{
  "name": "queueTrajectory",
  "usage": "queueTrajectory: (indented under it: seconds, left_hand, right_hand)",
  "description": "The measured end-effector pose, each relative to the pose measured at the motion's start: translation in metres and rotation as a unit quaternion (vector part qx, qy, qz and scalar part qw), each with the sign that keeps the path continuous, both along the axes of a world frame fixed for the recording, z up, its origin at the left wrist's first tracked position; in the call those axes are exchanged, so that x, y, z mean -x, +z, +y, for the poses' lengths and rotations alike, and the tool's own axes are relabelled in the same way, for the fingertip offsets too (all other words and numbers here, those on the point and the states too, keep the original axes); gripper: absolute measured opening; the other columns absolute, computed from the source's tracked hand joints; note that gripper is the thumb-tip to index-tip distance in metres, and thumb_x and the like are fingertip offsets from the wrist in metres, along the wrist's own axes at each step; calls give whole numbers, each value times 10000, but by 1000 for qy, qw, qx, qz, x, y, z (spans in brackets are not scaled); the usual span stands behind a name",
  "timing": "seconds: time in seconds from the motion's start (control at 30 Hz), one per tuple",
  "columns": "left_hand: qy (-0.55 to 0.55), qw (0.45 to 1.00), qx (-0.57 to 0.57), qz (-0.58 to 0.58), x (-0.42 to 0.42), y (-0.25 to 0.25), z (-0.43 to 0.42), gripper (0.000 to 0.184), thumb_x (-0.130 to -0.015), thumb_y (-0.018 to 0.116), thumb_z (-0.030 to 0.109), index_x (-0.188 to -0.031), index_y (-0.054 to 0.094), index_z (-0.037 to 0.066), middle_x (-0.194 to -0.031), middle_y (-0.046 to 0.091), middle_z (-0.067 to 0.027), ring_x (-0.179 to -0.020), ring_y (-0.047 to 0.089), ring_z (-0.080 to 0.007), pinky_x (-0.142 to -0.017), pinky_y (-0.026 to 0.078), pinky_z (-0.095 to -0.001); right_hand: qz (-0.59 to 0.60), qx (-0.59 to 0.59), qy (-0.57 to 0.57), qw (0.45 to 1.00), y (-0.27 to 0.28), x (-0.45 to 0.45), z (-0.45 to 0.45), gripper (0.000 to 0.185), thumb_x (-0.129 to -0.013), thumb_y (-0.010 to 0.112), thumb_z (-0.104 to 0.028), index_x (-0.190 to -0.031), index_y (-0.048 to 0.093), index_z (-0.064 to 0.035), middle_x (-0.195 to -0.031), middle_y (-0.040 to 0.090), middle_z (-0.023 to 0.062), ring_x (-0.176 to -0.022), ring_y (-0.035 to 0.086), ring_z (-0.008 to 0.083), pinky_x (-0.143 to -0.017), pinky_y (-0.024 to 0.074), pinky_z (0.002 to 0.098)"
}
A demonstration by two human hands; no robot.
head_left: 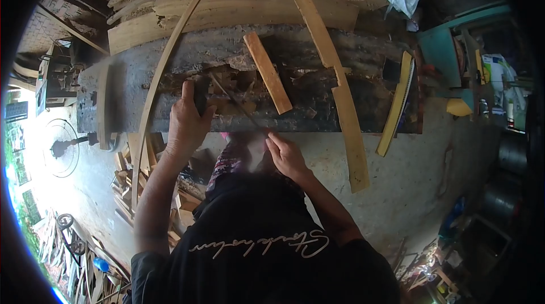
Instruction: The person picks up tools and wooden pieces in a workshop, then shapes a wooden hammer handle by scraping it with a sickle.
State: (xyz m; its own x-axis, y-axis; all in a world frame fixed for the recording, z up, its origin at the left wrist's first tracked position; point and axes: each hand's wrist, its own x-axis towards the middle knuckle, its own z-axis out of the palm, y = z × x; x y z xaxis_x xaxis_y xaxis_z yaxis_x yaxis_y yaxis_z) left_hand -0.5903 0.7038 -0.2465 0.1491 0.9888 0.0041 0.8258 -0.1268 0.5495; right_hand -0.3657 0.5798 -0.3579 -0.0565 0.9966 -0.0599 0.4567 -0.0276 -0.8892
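My left hand (188, 125) is closed around a dark block (201, 93), its fingers on the left side and the thumb on the near right. The block stands on the dark, worn workbench (306, 114); its lower part is hidden. My right hand (288, 157) grips the near end of a long, thin file-like tool (239, 104) at the bench's front edge. The tool slants away to the left, its far tip close to the block. Whether the tip touches the block I cannot tell. Right of the tool lies a short reddish-brown wood strip (268, 74).
Long curved wood strips (170, 57) and a notched strip (340, 91) cross the bench, overhanging its front. A yellow-edged strip (395, 105) lies at the right. Curved boards (255, 3) are stacked behind. Wood offcuts (184, 202) and a fan (59, 148) are at the left.
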Motion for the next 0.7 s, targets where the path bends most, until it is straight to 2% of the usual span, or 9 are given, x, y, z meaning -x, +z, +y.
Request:
queueTrajectory:
  seconds: [0.07, 0.2, 0.27, 0.3, 0.4, 0.47, 0.53, 0.57, 0.7]
  left_hand:
    - [-6, 1000, 4, -8, -3, 2, -2, 556, -770, 713, 88, -1211, 379, 33, -895, 639, -284, -877, 612, -497, -734, 501, -526]
    - [0, 1000, 26, -14, -6, 8, -3, 570, -769, 712, 87, -1229, 379, 32, -896, 639, -283, -879, 615, -491, -738, 502, -525]
    - [2, 1000, 11, -8, -10, 11, -3, 547, -770, 711, 84, -1206, 386, 33, -891, 639, -280, -875, 616, -488, -737, 502, -525]
    - [0, 1000, 6, -4, -10, 11, -5, 523, -770, 709, 82, -1183, 393, 35, -885, 639, -277, -871, 618, -485, -736, 502, -525]
    - [-4, 1000, 18, -18, -12, 11, -6, 494, -769, 707, 77, -1150, 396, 34, -873, 634, -280, -868, 612, -493, -728, 500, -527]
    - [2, 1000, 17, -25, -12, 10, -5, 492, -769, 707, 76, -1147, 394, 30, -867, 632, -279, -863, 611, -495, -721, 497, -526]
    - [11, 999, 18, -26, -7, 10, -8, 491, -769, 707, 75, -1143, 393, 26, -861, 630, -279, -857, 609, -497, -714, 494, -526]
    - [14, 999, 16, -26, -4, 9, -9, 490, -768, 707, 74, -1139, 391, 22, -859, 629, -280, -850, 608, -499, -709, 493, -523]
    - [25, 999, 17, -35, -2, 9, -9, 485, -767, 712, 81, -1123, 390, 15, -857, 630, -279, -842, 605, -504, -710, 492, -518]
  right_hand:
    - [-1, 22, 21, 1000, 5, -1, -3, 305, -979, 523, -240, -1110, 641, 9, -901, 666, 247, -835, 657, 403, -697, 519, 440]
    - [-59, 37, -14, 997, -68, -11, -1, 323, -979, 516, -261, -1143, 636, -8, -926, 678, 239, -853, 660, 399, -735, 532, 436]
    - [-96, 41, -22, 994, -70, -16, 4, 342, -978, 520, -275, -1127, 640, 8, -925, 677, 242, -856, 663, 397, -742, 532, 438]
    - [-77, 22, -19, 997, -72, -16, -2, 335, -972, 534, -265, -1119, 641, 16, -925, 677, 245, -862, 661, 399, -753, 530, 440]
    - [-7, -6, -1, 1000, -28, -5, -7, 315, -963, 552, -250, -1116, 641, 11, -901, 675, 248, -849, 659, 402, -747, 530, 437]
    - [8, -23, 1, 1000, -32, -2, -12, 312, -959, 564, -237, -1108, 637, 26, -915, 672, 247, -858, 656, 405, -742, 531, 431]
    - [18, -6, -16, 1000, -63, -2, -15, 332, -969, 547, -254, -1104, 633, 36, -953, 671, 245, -881, 649, 416, -753, 527, 432]
    - [13, 112, -30, 993, -71, -7, -14, 349, -979, 529, -271, -1105, 631, 39, -991, 671, 242, -918, 644, 418, -774, 522, 440]
    - [-20, 24, -44, 999, -92, -16, -14, 339, -983, 522, -283, -1140, 631, -3, -969, 668, 244, -918, 649, 404, -774, 522, 435]
